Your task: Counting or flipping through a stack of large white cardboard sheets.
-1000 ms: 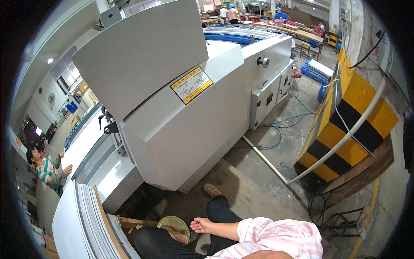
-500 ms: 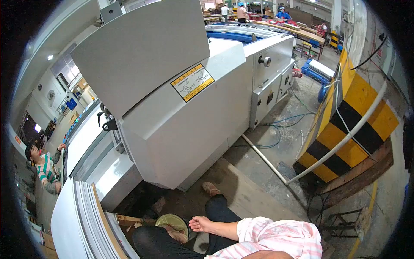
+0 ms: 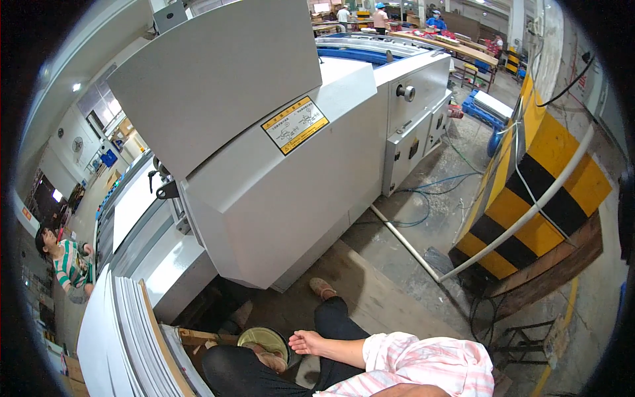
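Note:
My right hand [image 3: 305, 342] is stretched out to the left at the lower middle, fingers extended and nothing visible in them. It hovers or rests beside my black trouser leg, close to the rim of a greenish round bucket [image 3: 270, 336]. I cannot tell whether it touches either. A bit of bare skin shows at the bottom edge under my pink-and-white sleeve, but my left hand is out of sight. Ahead stands a large grey machine [image 3: 291, 205] with a yellow-edged label [image 3: 295, 126]. A white sheet [image 3: 135, 205] lies on its bed at the left.
A tall stack of white sheets [image 3: 116, 337] rises at the lower left. Beyond it is a co-worker in a striped shirt [image 3: 69, 264]. To the right are a black-and-yellow striped pillar base [image 3: 536, 205], a white pipe [image 3: 407, 245], blue hoses [image 3: 426, 192] and a stool [image 3: 549, 337].
The white sheet on the machine bed has shifted, and the co-worker at the left has lowered a raised hand. A distant person in pink has moved rightward. My right hand stays put.

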{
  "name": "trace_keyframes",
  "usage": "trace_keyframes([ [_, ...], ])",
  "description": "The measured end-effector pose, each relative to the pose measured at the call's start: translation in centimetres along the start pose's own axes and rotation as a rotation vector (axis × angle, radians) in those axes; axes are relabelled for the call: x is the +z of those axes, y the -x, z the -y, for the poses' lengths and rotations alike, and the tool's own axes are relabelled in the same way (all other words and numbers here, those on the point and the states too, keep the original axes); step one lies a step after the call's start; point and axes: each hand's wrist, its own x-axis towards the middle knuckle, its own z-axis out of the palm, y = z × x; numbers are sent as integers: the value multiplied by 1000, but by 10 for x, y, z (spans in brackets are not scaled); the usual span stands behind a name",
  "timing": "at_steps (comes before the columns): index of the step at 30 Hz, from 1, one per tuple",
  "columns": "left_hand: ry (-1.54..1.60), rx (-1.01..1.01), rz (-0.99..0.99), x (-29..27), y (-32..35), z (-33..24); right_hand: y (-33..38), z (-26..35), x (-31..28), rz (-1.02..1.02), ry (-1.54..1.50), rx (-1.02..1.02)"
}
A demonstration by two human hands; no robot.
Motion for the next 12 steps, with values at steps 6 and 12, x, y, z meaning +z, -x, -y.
trace_keyframes([
  [6, -34, 26, 57, -7, -4, 1, -3, 0, 1, 22, 0, -2],
  [12, -58, -21, 50, 8, 13, -14, 5, 3, 1, -14, 11, 12],
])
